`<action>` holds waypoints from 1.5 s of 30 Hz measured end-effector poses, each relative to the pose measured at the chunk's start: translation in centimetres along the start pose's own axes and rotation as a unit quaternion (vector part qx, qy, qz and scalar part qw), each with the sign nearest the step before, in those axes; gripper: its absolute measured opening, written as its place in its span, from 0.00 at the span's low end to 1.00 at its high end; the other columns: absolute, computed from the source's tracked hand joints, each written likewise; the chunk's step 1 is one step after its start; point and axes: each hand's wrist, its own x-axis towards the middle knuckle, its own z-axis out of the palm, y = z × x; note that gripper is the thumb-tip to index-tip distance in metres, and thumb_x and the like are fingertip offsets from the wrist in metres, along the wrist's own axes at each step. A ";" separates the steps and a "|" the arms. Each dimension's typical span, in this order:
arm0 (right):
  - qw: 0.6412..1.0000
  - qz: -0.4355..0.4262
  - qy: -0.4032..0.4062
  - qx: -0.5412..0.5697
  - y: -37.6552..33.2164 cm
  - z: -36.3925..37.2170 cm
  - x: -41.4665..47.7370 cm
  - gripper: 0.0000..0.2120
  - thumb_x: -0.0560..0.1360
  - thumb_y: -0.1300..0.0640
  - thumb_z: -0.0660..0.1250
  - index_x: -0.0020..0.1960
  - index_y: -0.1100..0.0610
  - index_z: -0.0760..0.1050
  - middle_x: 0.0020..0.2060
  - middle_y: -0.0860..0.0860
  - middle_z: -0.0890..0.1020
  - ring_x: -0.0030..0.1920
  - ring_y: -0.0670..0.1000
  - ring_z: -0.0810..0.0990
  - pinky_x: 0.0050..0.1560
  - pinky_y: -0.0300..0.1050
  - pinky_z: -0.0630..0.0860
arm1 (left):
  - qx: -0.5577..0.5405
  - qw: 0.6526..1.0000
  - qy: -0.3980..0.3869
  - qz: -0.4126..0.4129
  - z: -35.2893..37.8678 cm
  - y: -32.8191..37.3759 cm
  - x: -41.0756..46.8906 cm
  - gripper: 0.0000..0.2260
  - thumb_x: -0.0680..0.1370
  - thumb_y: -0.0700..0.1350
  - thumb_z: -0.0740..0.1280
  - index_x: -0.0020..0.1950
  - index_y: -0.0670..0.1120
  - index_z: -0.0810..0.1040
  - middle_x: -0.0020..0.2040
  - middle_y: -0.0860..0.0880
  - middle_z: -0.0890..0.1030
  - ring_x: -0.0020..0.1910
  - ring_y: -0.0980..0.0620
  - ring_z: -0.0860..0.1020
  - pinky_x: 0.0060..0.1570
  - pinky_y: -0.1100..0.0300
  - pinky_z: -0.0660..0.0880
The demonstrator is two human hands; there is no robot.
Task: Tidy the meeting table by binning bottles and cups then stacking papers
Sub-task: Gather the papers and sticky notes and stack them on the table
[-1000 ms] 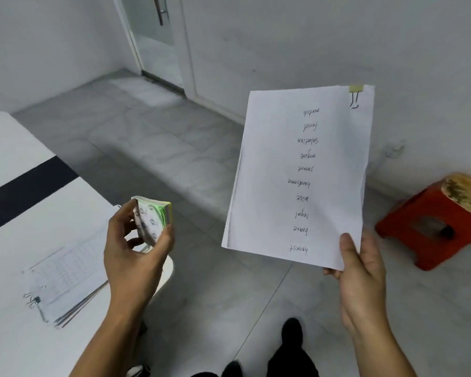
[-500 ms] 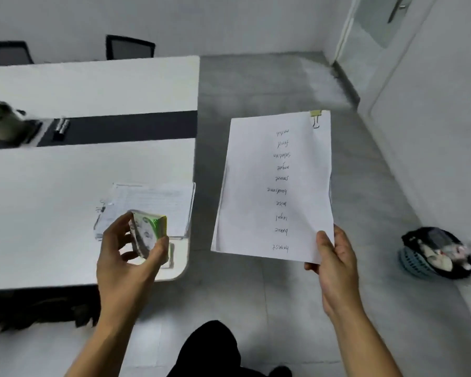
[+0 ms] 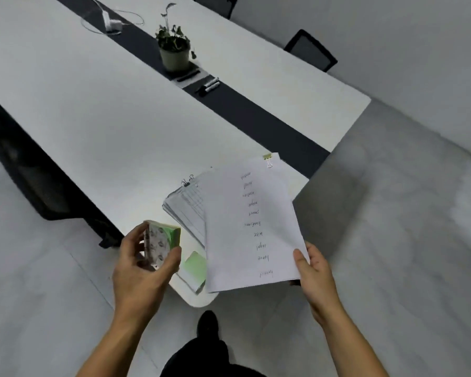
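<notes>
While standing at the rounded near corner of the white table [image 3: 93, 118], holds a handwritten sheaf [image 3: 253, 229] in the right hand [image 3: 314, 270], thumb pinching its near corner from above (fingers beneath, hidden). Hangs it partly over the stack of papers [image 3: 186, 210] lying at that corner. Grips a small green-and-white packet [image 3: 162, 242] in the left hand [image 3: 142, 268], thumb and curled fingers clasping its sides, just beside the stack.

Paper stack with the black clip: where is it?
Head view, centre: the paper stack lies at the table's near corner, partly hidden by the sheets the right hand holds, beyond the green notepad.
</notes>
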 end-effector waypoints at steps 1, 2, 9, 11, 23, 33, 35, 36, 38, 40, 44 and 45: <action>0.999 0.007 -0.032 -0.012 -0.2 0.7 2.1 0.10 0.83 0.57 0.59 0.57 0.46 0.76 0.48 0.44 0.85 0.46 0.47 0.83 0.43 0.46 0.80 | 0.005 1.000 0.011 -0.003 0.2 0.1 0.6 0.29 0.60 0.61 0.73 0.60 0.68 0.70 0.56 0.65 0.76 0.46 0.67 0.78 0.42 0.62 0.77; 0.998 0.010 -0.060 -0.026 -0.3 1.5 4.1 0.10 0.83 0.57 0.59 0.57 0.47 0.76 0.49 0.45 0.85 0.48 0.48 0.84 0.45 0.47 0.81 | 0.009 1.000 0.022 -0.007 0.4 0.4 1.0 0.30 0.60 0.62 0.72 0.61 0.67 0.70 0.56 0.66 0.76 0.46 0.66 0.78 0.43 0.60 0.78; 0.967 0.028 -0.210 -0.139 1.3 5.5 15.5 0.11 0.82 0.58 0.58 0.61 0.50 0.74 0.57 0.50 0.82 0.56 0.50 0.81 0.59 0.49 0.78 | 0.062 0.992 0.110 -0.014 1.5 1.2 1.0 0.31 0.65 0.54 0.75 0.67 0.60 0.71 0.57 0.65 0.75 0.53 0.65 0.76 0.48 0.59 0.78; 0.953 0.033 -0.228 -0.199 2.6 5.9 18.4 0.14 0.82 0.59 0.57 0.66 0.55 0.72 0.62 0.54 0.79 0.60 0.53 0.78 0.64 0.51 0.75 | 0.078 0.988 0.135 -0.018 2.3 1.3 0.2 0.31 0.66 0.53 0.76 0.67 0.60 0.70 0.57 0.61 0.75 0.53 0.65 0.76 0.46 0.63 0.76; 0.925 0.030 -0.234 -0.297 4.3 6.0 24.6 0.16 0.82 0.61 0.54 0.69 0.59 0.69 0.60 0.58 0.78 0.51 0.54 0.72 0.49 0.42 0.67 | 0.098 0.960 0.252 -0.074 8.8 3.1 -4.0 0.32 0.68 0.51 0.79 0.68 0.59 0.69 0.60 0.55 0.75 0.56 0.59 0.75 0.47 0.60 0.76; 0.842 -0.104 -0.179 -0.499 6.0 6.0 24.2 0.30 0.80 0.53 0.61 0.78 0.56 0.55 0.69 0.60 0.66 0.65 0.61 0.69 0.60 0.54 0.71 | 0.329 0.926 0.130 -0.129 12.0 -3.0 -2.2 0.41 0.62 0.63 0.72 0.72 0.50 0.67 0.62 0.52 0.75 0.60 0.48 0.73 0.58 0.51 0.73; 0.832 -0.113 -0.183 -0.511 6.0 5.6 24.1 0.32 0.79 0.53 0.62 0.79 0.55 0.52 0.72 0.59 0.62 0.68 0.61 0.66 0.64 0.54 0.69 | 0.404 0.904 0.026 -0.137 11.8 -5.9 -1.0 0.44 0.63 0.63 0.69 0.75 0.45 0.64 0.65 0.48 0.74 0.63 0.45 0.72 0.63 0.50 0.69; 0.829 -0.117 -0.190 -0.512 6.1 5.5 24.0 0.32 0.80 0.54 0.62 0.80 0.53 0.51 0.74 0.59 0.60 0.69 0.61 0.65 0.66 0.54 0.68 | 0.437 0.889 -0.017 -0.133 11.7 -7.3 -0.4 0.45 0.64 0.63 0.66 0.76 0.44 0.63 0.67 0.47 0.74 0.65 0.44 0.72 0.63 0.50 0.68; 0.816 -0.128 -0.217 -0.521 6.3 5.0 23.8 0.32 0.81 0.55 0.60 0.80 0.51 0.50 0.76 0.59 0.56 0.72 0.60 0.61 0.68 0.54 0.65 | 0.486 0.861 -0.084 -0.126 11.4 -9.8 0.7 0.44 0.66 0.62 0.65 0.78 0.45 0.60 0.70 0.47 0.71 0.67 0.43 0.70 0.64 0.51 0.66; 0.781 -0.141 -0.256 -0.552 6.6 4.6 23.8 0.30 0.82 0.55 0.57 0.80 0.49 0.49 0.77 0.58 0.54 0.74 0.60 0.56 0.71 0.55 0.63 | 0.509 0.840 -0.138 -0.127 11.4 -11.7 1.8 0.43 0.69 0.63 0.68 0.79 0.46 0.58 0.73 0.48 0.68 0.70 0.44 0.67 0.65 0.51 0.64; 0.744 -0.140 -0.294 -0.584 6.5 4.5 24.3 0.30 0.83 0.54 0.56 0.81 0.47 0.48 0.78 0.59 0.52 0.76 0.60 0.52 0.72 0.55 0.62 | 0.515 0.821 -0.204 -0.137 11.7 -13.7 3.0 0.41 0.72 0.65 0.68 0.78 0.48 0.57 0.74 0.49 0.65 0.71 0.45 0.65 0.65 0.50 0.65; 0.743 -0.140 -0.293 -0.585 6.4 4.5 24.4 0.30 0.82 0.53 0.57 0.81 0.47 0.49 0.77 0.59 0.52 0.75 0.60 0.53 0.72 0.55 0.63 | 0.514 0.821 -0.209 -0.136 11.7 -14.1 3.1 0.41 0.72 0.64 0.69 0.78 0.48 0.57 0.74 0.48 0.64 0.70 0.45 0.65 0.64 0.50 0.66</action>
